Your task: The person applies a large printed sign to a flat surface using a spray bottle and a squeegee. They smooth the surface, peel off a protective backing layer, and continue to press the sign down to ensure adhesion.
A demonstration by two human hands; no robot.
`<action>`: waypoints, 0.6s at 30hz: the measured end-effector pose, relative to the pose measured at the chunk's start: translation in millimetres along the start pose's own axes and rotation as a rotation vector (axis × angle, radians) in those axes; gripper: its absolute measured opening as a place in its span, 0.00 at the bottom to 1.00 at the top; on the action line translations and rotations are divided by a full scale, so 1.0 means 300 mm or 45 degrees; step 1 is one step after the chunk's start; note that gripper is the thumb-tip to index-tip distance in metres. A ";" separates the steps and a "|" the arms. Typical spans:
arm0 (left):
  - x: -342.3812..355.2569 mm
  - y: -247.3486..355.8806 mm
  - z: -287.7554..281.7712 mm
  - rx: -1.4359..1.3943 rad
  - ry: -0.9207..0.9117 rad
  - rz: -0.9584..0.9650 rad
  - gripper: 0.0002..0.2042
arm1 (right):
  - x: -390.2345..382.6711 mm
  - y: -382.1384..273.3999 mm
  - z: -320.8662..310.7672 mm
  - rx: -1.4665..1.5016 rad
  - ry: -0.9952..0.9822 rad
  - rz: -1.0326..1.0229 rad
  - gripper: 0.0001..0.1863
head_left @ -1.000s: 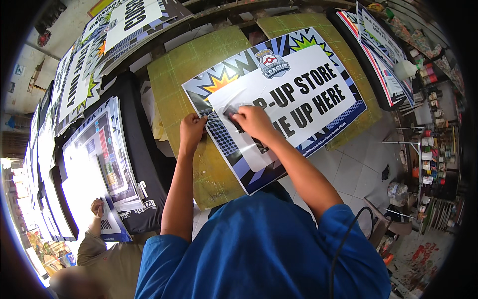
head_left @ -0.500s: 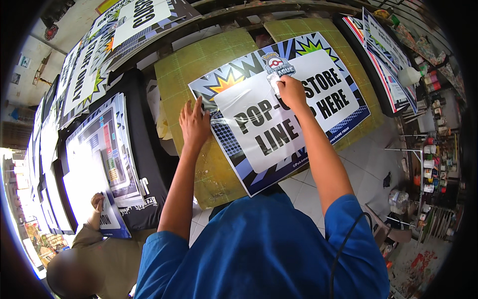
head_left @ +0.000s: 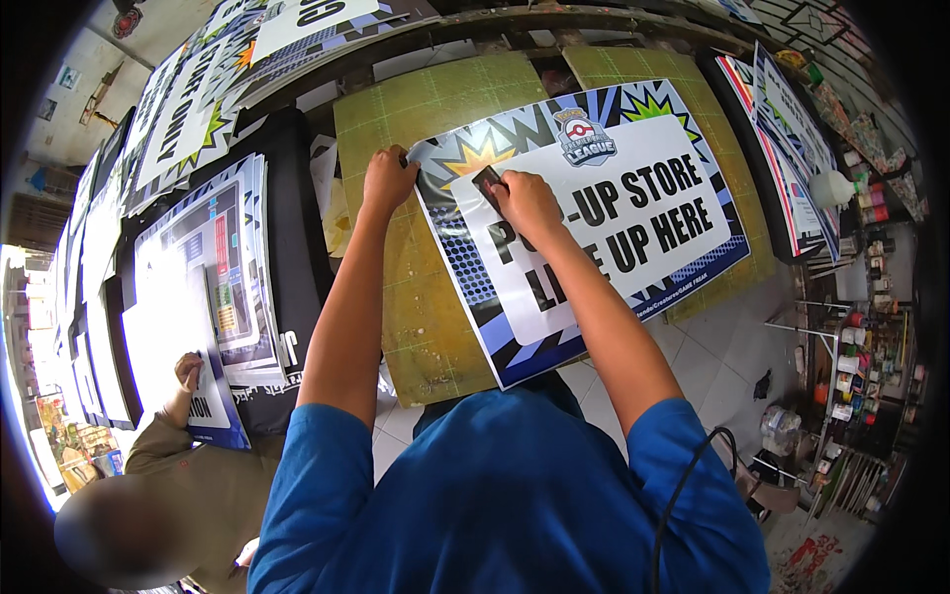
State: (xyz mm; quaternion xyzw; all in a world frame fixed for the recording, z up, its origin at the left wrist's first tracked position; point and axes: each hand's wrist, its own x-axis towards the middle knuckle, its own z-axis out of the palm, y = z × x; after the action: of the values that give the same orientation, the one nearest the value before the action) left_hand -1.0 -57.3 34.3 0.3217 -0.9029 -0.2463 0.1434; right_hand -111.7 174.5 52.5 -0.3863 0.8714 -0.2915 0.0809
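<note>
Black 2-line lettering (head_left: pixel 650 185) marks a poster (head_left: pixel 606 218), right hand (head_left: pixel 527 206) gripping a dark block (head_left: pixel 486 182), left hand (head_left: pixel 390 178) curled, grip unclear.

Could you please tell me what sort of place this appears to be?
It is probably a sign-making workshop: a large printed sign lies on a green grid-lined board, the right hand holds a small dark tool over it, and more printed signs are stacked to the left.

A rectangular blue-and-white printed sign (head_left: pixel 643 213) lies across two flat olive-green boards (head_left: pixel 426 327). A black cloth-covered surface (head_left: pixel 297 213) lies left.
</note>
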 end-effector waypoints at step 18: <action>-0.028 0.040 0.000 -0.265 0.102 -0.151 0.13 | 0.058 0.116 -0.082 -0.023 -0.123 -0.106 0.12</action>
State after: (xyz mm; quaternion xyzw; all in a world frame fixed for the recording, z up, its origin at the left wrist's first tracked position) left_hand -0.6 -43.8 39.9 0.3676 -0.8454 -0.3336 0.1973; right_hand -154.5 191.4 54.4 -0.4364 0.8522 -0.2679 0.1072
